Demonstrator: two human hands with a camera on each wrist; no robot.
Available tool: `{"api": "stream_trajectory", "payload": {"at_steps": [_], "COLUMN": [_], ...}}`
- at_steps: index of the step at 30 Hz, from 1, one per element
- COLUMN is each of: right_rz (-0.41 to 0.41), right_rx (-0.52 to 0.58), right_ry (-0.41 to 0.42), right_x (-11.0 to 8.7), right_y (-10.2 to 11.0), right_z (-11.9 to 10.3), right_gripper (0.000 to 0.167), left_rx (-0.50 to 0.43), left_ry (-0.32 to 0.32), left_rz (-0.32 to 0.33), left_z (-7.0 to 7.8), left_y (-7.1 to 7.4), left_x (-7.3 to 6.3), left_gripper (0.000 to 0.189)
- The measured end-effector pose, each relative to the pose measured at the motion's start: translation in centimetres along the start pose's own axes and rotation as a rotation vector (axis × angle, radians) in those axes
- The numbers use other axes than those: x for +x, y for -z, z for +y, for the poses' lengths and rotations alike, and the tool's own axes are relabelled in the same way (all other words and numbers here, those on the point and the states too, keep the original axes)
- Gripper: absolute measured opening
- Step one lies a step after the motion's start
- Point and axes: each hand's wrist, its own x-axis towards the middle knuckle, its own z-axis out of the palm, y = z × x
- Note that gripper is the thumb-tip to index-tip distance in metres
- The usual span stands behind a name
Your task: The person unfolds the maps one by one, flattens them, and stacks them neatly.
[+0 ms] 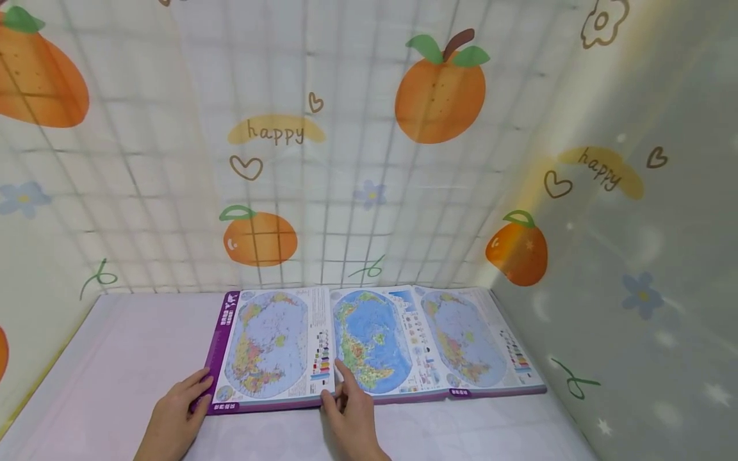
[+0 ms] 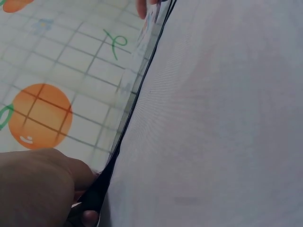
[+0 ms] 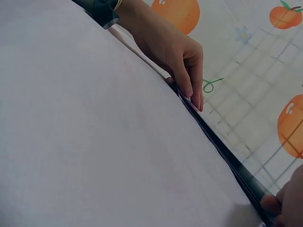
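Observation:
A folded-out set of world maps lies sideways on the table in the head view. Its left panel (image 1: 268, 346) has a purple border, the middle panel (image 1: 371, 339) is a blue-and-green relief map, and the right panel (image 1: 464, 339) is paler. My left hand (image 1: 173, 413) grips the purple left edge near the front corner. At the front edge, between the left and middle panels, my right hand (image 1: 352, 410) pinches the maps, index finger stretched over the paper. Seen low in the wrist views, the stack is a thin dark edge, my left hand (image 2: 38, 184) and right hand (image 3: 291, 201) at it.
Under the maps is a pale cloth-covered table (image 1: 132, 339). A white curtain (image 1: 352, 192) printed with oranges and hearts hangs behind and at both sides, with a wire grid showing through. The maps' right end reaches close to the right curtain (image 1: 640, 243).

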Motion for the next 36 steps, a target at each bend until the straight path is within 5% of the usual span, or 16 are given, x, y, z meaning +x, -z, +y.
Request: {"api": "stream_trajectory", "payload": {"at_steps": [15, 36], "right_rz": [-0.008, 0.037], "right_rx": [0.063, 0.079], "right_ry": [-0.025, -0.048], "right_x": [0.0, 0.1], "right_y": [0.1, 1.0], "right_z": [0.1, 0.5], "right_gripper": [0.054, 0.05], "left_rx": [0.012, 0.021], "left_ry": [0.031, -0.016], "left_rz": [-0.06, 0.001], "left_z": [0.2, 0.0], "left_y": [0.3, 0.1], "left_x": [0.1, 0.1], "left_gripper": [0.032, 0.028]}}
